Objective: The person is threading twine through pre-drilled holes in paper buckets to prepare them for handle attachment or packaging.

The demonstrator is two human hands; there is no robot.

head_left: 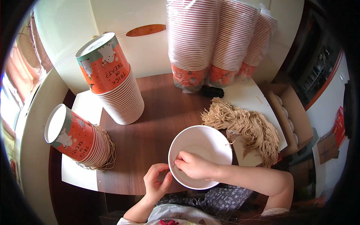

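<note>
A white paper bucket (221, 161) stands at the table's near edge, its mouth toward me. My right hand (193, 165) reaches inside it, fingers closed in a pinch against the left inner wall; whatever they pinch is too small to make out. Outside that same wall is my left hand (155, 182), thumb and forefinger curved apart with their tips close to the bucket. A short tan string end (230, 143) pokes out at the bucket's right side. Just beyond lies a loose bundle of tan strings (247, 129).
At the left stand a tall stack of orange printed buckets (116, 84) and a shorter stack (80, 137) with strings around its base. Plastic-wrapped bucket stacks (193, 41) rise at the back, near a black object (212, 91). A cardboard box (300, 116) sits right of the brown table (161, 101).
</note>
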